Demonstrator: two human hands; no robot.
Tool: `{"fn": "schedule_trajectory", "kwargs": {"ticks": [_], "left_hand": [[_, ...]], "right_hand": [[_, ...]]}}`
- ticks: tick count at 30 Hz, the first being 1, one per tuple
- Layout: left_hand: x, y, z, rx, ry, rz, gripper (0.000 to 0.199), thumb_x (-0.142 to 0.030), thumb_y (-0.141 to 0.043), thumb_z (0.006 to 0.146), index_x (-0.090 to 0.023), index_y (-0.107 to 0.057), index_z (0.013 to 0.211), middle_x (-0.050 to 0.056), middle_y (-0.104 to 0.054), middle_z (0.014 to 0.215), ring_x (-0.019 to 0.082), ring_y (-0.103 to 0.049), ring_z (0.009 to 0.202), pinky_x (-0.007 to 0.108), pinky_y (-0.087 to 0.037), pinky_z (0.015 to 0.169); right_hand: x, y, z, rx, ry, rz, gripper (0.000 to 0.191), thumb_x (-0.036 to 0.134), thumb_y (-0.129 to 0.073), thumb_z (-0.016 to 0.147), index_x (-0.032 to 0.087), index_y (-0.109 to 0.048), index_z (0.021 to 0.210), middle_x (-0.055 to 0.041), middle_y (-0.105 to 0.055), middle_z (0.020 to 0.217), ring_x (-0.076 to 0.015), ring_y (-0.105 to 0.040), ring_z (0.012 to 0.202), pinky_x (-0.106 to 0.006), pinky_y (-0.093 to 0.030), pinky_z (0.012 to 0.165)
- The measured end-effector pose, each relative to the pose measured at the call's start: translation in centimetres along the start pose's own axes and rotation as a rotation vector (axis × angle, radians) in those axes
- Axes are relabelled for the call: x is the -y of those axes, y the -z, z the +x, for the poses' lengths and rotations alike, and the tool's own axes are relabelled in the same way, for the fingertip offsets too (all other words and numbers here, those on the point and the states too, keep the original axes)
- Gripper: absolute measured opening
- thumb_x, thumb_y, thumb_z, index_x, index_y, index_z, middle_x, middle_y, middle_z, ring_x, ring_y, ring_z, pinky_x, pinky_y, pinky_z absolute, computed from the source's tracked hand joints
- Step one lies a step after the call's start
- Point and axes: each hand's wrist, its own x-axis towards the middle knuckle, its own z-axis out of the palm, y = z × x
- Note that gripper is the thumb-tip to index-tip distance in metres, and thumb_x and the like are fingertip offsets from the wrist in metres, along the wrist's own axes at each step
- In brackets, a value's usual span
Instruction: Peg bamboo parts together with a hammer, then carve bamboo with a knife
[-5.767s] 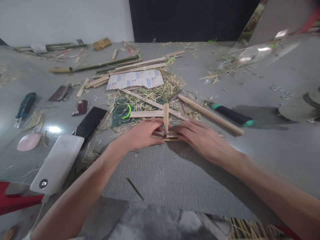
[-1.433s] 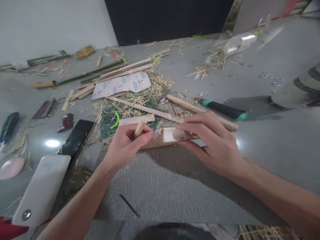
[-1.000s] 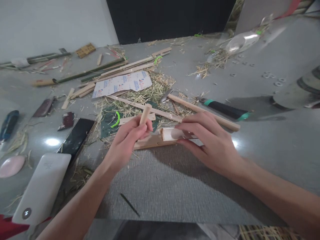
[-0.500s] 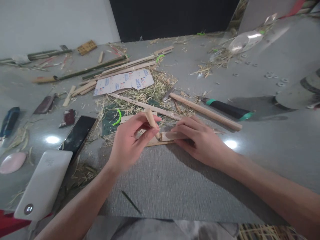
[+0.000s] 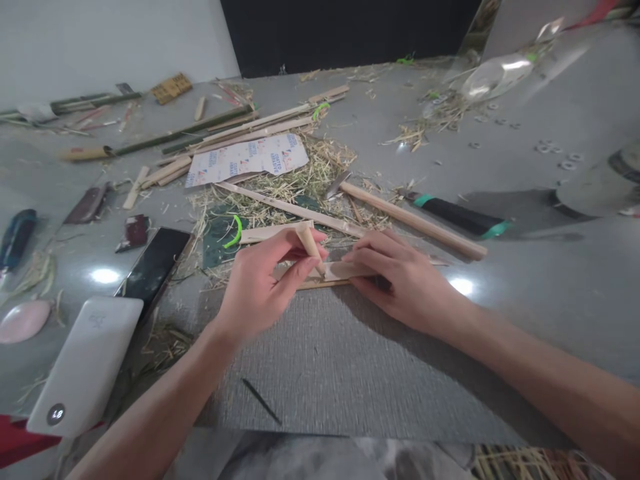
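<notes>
Between the thumb and fingers of my left hand (image 5: pixel 257 287) is a short round wooden stick (image 5: pixel 310 247), closed on and slanting, its upper end leaning left. Its lower end meets the left end of a pale flat bamboo piece (image 5: pixel 340 271); whether the two touch or just overlap in view I cannot tell. My right hand (image 5: pixel 407 280) grips that bamboo piece from the right, fingers over the top and thumb along the near side. Under both lies a thin wooden strip (image 5: pixel 320 285), mostly covered by my hands.
Beyond my hands lie a hammer (image 5: pixel 415 223), a black-and-green handled tool (image 5: pixel 460 215), a long bamboo strip (image 5: pixel 290 208), shavings (image 5: pixel 330 157) and printed abrasive paper (image 5: pixel 247 160). To the left are a phone (image 5: pixel 155 263), a white power bank (image 5: pixel 87 363) and a blue-handled tool (image 5: pixel 17 237).
The wooden stick in my left hand has shifted slightly right and tilts more, its lower end now over the bamboo piece's left end. My right hand has stayed nearly still.
</notes>
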Motion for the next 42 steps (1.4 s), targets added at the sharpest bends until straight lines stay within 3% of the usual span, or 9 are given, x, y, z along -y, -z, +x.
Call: {"fn": "schedule_trajectory", "kwargs": {"ticks": [29, 42], "left_hand": [[0.13, 0.08, 0.22, 0.044, -0.027, 0.006, 0.011, -0.021, -0.06, 0.103, -0.021, -0.071, 0.106, 0.006, -0.08, 0.108, 0.02, -0.078, 0.1, 0.027, -0.065, 0.082], [0.12, 0.1, 0.11, 0.039, -0.012, -0.019, 0.014, -0.018, -0.061, 0.103, -0.021, -0.068, 0.114, 0.005, -0.081, 0.106, 0.019, -0.078, 0.1, 0.027, -0.065, 0.084]], "right_hand": [[-0.02, -0.05, -0.06, 0.008, 0.005, -0.029, 0.01, 0.014, -0.061, 0.1, 0.018, -0.064, 0.108, -0.0095, -0.063, 0.114, -0.0252, -0.057, 0.107, -0.042, -0.051, 0.088], [-0.04, -0.02, -0.05, 0.004, 0.012, -0.03, 0.007, 0.015, -0.061, 0.101, 0.018, -0.063, 0.107, -0.0093, -0.062, 0.114, -0.0249, -0.056, 0.106, -0.042, -0.05, 0.089]]}}
